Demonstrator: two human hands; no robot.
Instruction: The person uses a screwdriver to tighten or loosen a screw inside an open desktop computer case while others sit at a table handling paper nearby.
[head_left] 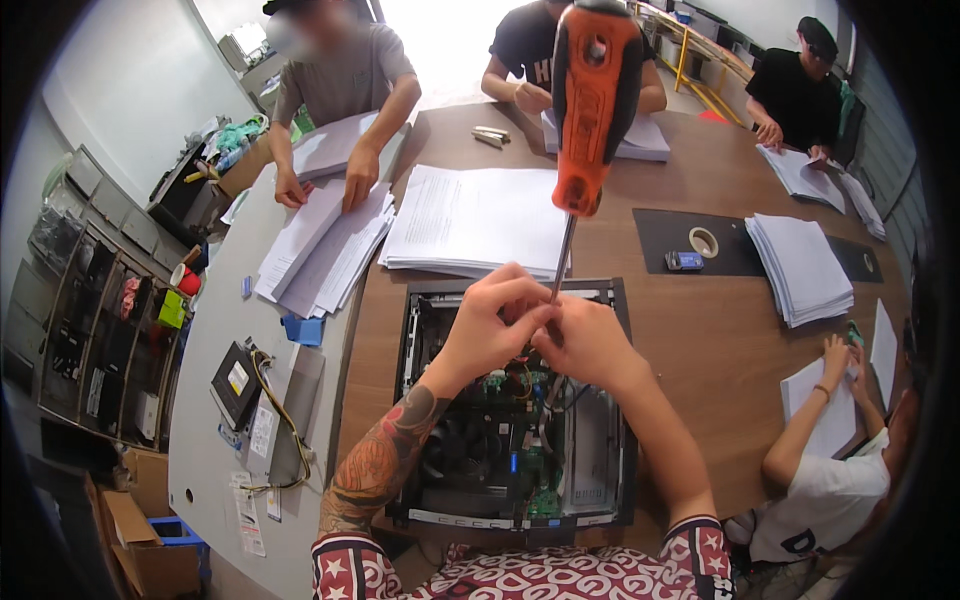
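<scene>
An orange and black screwdriver (590, 120) stands nearly upright in front of me, its handle up and its thin shaft pointing down. My left hand (488, 318) and my right hand (592, 342) meet at the lower end of the shaft, both closed with fingertips pinched around it. The fingers hide the tip, so I cannot tell whether a small part is held there too. Below my hands lies an opened desktop computer case (595, 465) with a dark fan (455, 450), a green circuit board (543, 500) and cables inside.
A paper stack (475, 215) lies just beyond the case. On the grey table at left are a power supply (275, 430) with cables and a blue piece (303, 330). A tape roll (703, 241) and paper stack (800, 268) are at right. Several people handle papers around the table.
</scene>
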